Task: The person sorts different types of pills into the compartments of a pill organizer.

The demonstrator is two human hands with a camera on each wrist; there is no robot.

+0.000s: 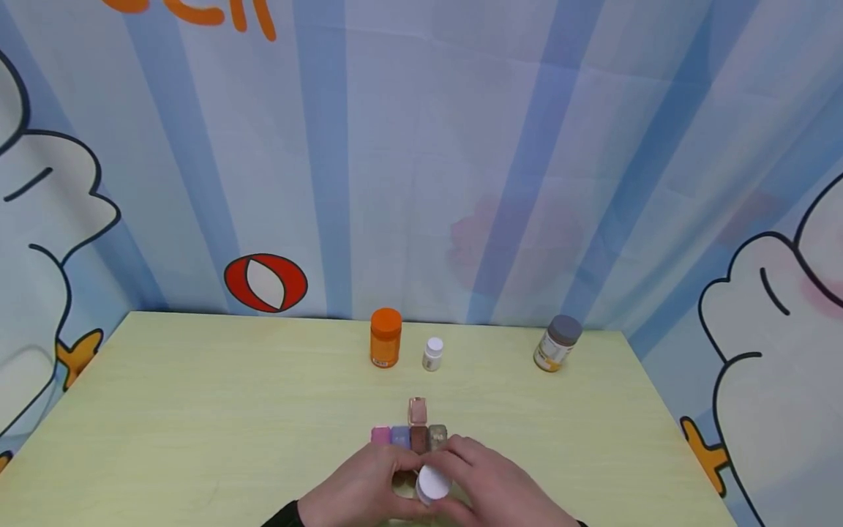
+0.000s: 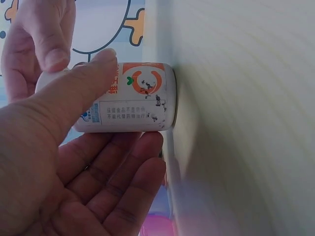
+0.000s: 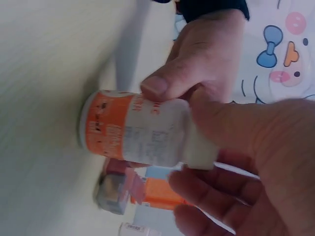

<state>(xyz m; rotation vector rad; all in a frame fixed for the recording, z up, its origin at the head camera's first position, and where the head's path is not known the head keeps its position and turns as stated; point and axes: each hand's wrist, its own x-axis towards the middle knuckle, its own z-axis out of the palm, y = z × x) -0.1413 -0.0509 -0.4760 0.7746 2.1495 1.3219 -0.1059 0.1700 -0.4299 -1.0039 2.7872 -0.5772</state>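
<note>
A white supplement bottle (image 3: 147, 130) with an orange printed label stands upright between my hands, its base at the tabletop. My left hand (image 1: 369, 476) grips its body, thumb along the label in the left wrist view and fingers round the far side. At the top, my right hand (image 1: 490, 479) holds the white cap (image 1: 434, 481) between thumb and fingers. Just beyond the hands are several small square bottles, among them a pink one (image 1: 380, 435), a blue one (image 1: 400, 437), a brown one (image 1: 418, 439), a glittery grey one (image 1: 437, 436) and a rose one (image 1: 418, 411).
Farther back on the pale yellow table (image 1: 230, 410) stand an orange bottle (image 1: 385, 340), a little white bottle (image 1: 432, 354) and a grey-lidded jar (image 1: 557, 344). A striped blue cloth backdrop (image 1: 408, 183) rises behind the table's far edge.
</note>
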